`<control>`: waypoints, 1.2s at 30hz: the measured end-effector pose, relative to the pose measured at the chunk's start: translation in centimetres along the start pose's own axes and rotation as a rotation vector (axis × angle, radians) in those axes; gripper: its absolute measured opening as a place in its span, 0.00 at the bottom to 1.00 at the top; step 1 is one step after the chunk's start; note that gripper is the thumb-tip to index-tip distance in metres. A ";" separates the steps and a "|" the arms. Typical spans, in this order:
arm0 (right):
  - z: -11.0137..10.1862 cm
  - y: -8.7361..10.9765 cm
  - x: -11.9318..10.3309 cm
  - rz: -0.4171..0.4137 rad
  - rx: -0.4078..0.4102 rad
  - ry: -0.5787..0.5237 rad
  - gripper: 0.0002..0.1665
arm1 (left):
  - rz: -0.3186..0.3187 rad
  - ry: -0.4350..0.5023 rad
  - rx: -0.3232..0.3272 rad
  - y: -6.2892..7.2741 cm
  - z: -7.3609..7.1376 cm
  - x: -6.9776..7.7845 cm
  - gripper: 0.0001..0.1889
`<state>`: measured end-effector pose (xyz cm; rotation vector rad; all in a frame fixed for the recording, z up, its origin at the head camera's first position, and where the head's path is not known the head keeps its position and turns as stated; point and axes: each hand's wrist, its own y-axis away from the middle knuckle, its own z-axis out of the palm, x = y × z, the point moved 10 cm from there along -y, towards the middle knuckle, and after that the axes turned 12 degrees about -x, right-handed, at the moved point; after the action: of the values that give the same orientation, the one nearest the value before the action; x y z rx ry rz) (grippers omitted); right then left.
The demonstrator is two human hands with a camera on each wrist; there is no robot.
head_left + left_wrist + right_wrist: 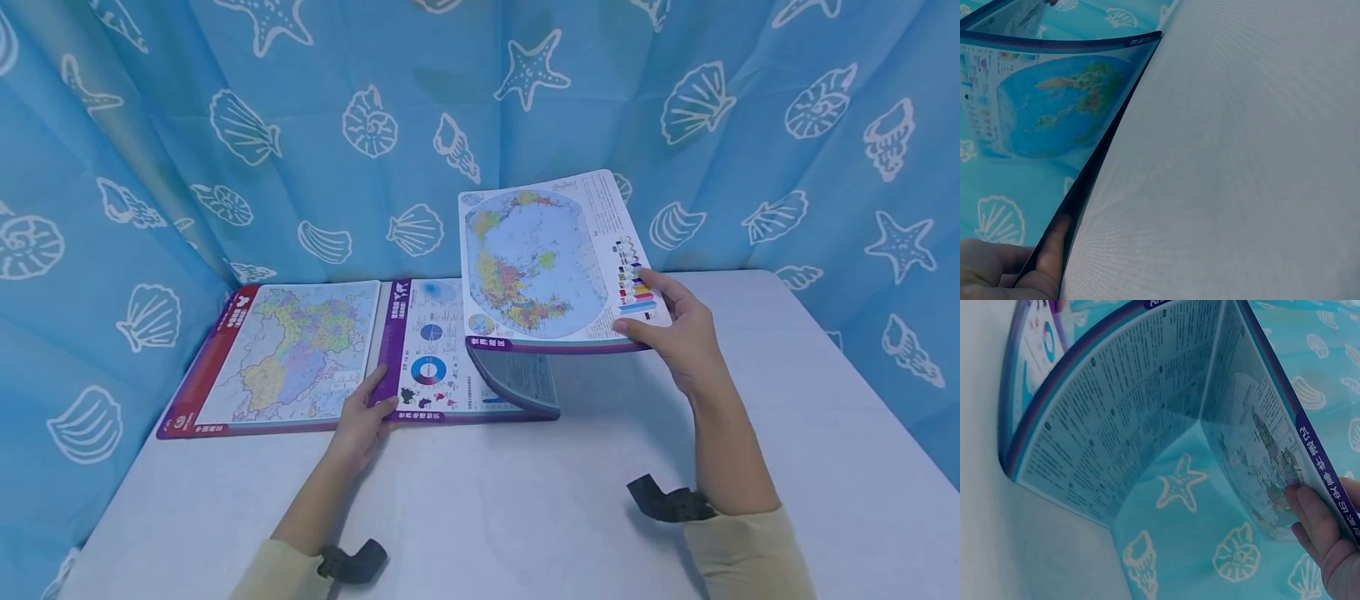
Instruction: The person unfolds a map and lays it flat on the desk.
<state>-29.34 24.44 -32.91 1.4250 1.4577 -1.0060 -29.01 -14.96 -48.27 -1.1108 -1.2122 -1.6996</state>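
Observation:
A folding world map (540,258) with a purple border is partly unfolded. One panel (431,350) lies low over the table with charts on it, and another is raised and tilted at the right. My left hand (363,425) pinches the near left corner; in the left wrist view its fingers (1054,247) sit on one side of the sheet and the thumb side on the other. With my right hand (678,333) I grip the raised panel by its right edge. The right wrist view shows that hand's fingers (1316,515) against the panel's underside, beside a text-covered panel (1122,406) bending away.
A red-edged map (300,350) lies flat on the left of the white table (480,508), beside the purple one. Blue curtain (420,92) with white shells and starfish hangs behind and along both sides. Dark wrist mounts (352,562) sit at both sleeves.

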 end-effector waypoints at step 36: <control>-13.5 3.4 5.2 -0.055 0.504 -0.809 0.39 | -0.009 -0.002 0.017 0.2 0.0 0.1 0.32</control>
<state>-26.42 39.03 -33.38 1.0757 0.6685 -1.8037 -28.89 -15.05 -48.14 -1.0985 -1.2328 -1.6919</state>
